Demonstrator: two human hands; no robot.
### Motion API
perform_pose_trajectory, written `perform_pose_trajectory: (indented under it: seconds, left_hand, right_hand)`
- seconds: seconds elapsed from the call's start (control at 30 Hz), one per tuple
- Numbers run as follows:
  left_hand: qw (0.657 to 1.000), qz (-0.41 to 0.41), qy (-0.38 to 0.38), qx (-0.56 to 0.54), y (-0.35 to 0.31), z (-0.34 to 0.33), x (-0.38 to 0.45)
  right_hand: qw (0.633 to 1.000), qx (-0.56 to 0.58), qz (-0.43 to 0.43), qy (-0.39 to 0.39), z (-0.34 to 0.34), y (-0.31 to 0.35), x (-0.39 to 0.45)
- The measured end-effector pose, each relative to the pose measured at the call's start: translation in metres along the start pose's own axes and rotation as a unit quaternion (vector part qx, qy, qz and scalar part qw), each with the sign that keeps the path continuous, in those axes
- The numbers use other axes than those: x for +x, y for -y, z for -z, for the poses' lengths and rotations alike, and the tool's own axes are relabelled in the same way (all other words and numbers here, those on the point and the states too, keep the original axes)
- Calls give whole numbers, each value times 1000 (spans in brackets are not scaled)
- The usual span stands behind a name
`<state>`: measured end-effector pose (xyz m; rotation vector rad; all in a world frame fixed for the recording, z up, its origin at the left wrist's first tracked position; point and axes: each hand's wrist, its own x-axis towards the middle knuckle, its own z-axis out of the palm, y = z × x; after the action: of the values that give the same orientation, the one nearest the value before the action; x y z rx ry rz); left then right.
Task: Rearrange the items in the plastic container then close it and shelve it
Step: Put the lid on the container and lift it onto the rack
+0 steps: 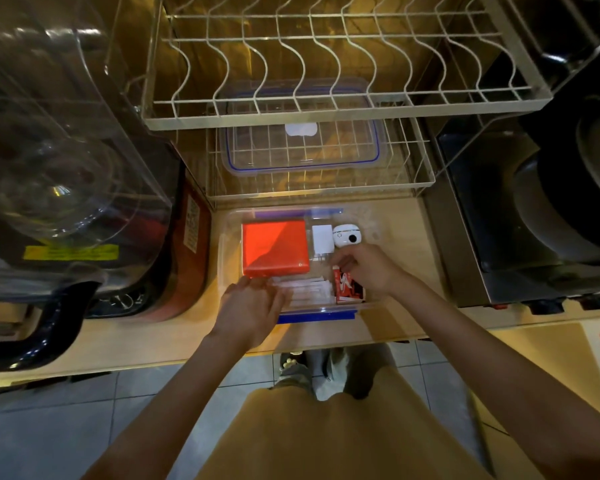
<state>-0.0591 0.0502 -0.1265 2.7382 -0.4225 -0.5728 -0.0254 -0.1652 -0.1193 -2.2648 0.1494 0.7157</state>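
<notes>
A clear plastic container (227, 244) with blue clips stands open on the wooden counter. Inside lie an orange box (274, 249), a white charger (322, 239), a round white device (347, 234), white packets (305, 289) and a small red-and-white box (350, 289). My left hand (250, 310) rests over the container's near left corner, fingers apart on the white packets. My right hand (368, 268) reaches in from the right, fingers curled at the top of the red-and-white box. The clear lid (302, 147) with a blue seal lies on the lower rack shelf behind.
A wire dish rack (326, 109) with two tiers stands right behind the container. A large clear water jug (59, 161) fills the left. A dark appliance (534, 220) sits at the right. The counter's front edge (222, 358) is close to my body.
</notes>
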Motion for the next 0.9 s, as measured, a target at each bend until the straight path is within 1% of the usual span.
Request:
perform_pose_trajectory:
  seconds: [0.17,0.2,0.23,0.27,0.33,0.4,0.47,0.5,0.57,0.63,0.7,0.77,0.83,0.9]
  left_hand:
    - [1000,8,9,-14,-5,10,7]
    - [999,11,4,-34,-7,16,10]
    - [997,21,0,-80,-9,24,15]
    - [989,30,-6,-142,-11,35,21]
    - [964,38,-51,-260,-14,59,37]
    - [946,33,-113,-302,-14,84,56]
    - [926,38,-159,-340,-15,103,75]
    - [916,50,-181,-354,-13,109,84]
    - [905,92,-240,-338,-5,113,102]
    - [899,156,-264,-312,2,114,117]
    - [904,201,-256,-277,3,114,127]
    - [917,227,-246,-218,0,117,132]
    - [915,265,-240,-188,-2,120,133]
    - [924,287,-206,-148,0,120,132]
  right_hand:
    - [999,30,-7,-17,14,3,-3]
    - [999,35,-1,-30,20,6,-5]
    - [998,46,8,-49,26,8,-5]
    - [995,66,20,-72,34,10,-5]
    - [981,132,36,-136,52,14,-5]
    - [959,175,43,-217,72,18,0]
    - [937,184,46,-295,89,21,7]
    - [928,187,42,-321,96,21,12]
    - [920,186,15,-344,108,21,23]
    - [927,173,-27,-332,117,20,37]
    - [936,179,-61,-297,119,21,50]
    - [939,199,-70,-272,118,21,62]
    - [936,198,-71,-283,117,22,70]
    - [928,209,-67,-300,116,22,75]
